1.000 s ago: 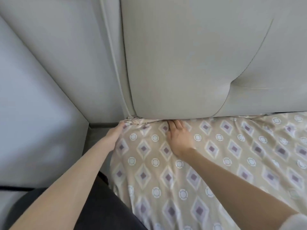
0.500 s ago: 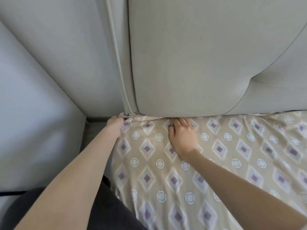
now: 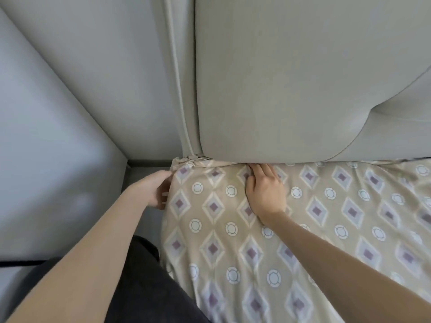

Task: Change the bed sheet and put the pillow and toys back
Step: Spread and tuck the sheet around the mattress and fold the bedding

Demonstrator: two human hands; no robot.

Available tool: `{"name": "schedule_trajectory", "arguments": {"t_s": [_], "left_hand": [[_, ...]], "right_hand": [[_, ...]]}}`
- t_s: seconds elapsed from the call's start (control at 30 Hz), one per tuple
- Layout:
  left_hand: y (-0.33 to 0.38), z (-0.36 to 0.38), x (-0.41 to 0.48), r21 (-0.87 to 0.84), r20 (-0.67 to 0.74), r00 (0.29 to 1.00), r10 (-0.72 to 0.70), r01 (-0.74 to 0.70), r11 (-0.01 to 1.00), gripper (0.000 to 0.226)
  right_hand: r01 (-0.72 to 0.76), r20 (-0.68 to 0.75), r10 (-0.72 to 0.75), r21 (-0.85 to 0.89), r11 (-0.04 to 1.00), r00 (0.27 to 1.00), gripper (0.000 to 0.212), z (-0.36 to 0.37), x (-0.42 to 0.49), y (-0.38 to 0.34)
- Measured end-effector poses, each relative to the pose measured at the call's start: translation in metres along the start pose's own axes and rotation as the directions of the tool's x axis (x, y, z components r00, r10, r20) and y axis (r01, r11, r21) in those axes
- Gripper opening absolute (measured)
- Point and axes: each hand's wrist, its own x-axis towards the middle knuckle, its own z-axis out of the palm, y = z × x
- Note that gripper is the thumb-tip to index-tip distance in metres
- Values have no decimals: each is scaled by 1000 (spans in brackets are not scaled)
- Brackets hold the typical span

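Two hands at the bed's corner: right hand [image 3: 265, 194] flat on the sheet [image 3: 326, 231], its tips hidden under the headboard [image 3: 279, 78]; left hand [image 3: 155, 190], grip I cannot tell.

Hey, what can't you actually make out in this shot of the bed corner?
Head view only:
right hand fingertips: hidden under the headboard cushion.
left hand grip on the bed sheet corner: masked by the hand itself.
Sheet's far right: cut off by the frame edge.
Pillow, toys: not in view.
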Motion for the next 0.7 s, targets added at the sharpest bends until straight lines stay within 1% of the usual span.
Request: {"name": "schedule_trajectory", "arguments": {"t_s": [0.07,0.1,0.17,0.23,0.27,0.3,0.33,0.37,0.4,0.53,0.57,0.63,0.7], "left_hand": [[7,2,-2,22,-51,998,-24,25,999,21],[11,5,-4,48,-87,996,-27,31,998,21],[18,12,-9,126,-195,980,27,-2,992,27],[24,24,-11,210,-291,942,164,-104,972,24],[25,27,-9,306,-333,908,256,-153,940,19],[27,31,-7,387,-382,860,338,-183,904,20],[28,34,-4,439,-423,815,397,-199,876,27],[28,37,-3,433,-439,803,403,-204,878,33],[29,38,-1,389,-439,809,390,-220,895,36],[29,38,4,273,-386,867,315,-218,937,49],[29,37,6,257,-385,870,309,-220,941,45],[28,36,8,176,-400,862,310,-260,949,27],[26,38,11,12,-466,823,325,-361,932,8]], "right_hand": [[0,5,0,-9,1000,1000,33,0,0,-1],[1,6,-1,-12,1000,1000,32,0,0,-1],[2,2,-2,-14,1000,1000,30,0,-1,-1],[3,-1,-3,-17,1000,1000,31,-1,-1,-1],[2,-3,-2,-17,1000,1000,32,0,-1,-1],[-1,-2,1,-16,1000,1000,33,0,0,-1],[-5,2,5,-16,1000,1000,34,0,0,-1],[-5,6,5,-17,1000,1000,35,1,0,-1],[-4,6,4,-17,1000,1000,36,1,0,-1],[1,-1,-1,-11,1000,1000,44,2,0,0],[-1,-1,1,-10,1000,1000,44,3,1,1],[-6,-3,6,-10,1000,1000,44,3,0,2],[0,-2,0,-15,1000,1000,43,4,0,2]]}}
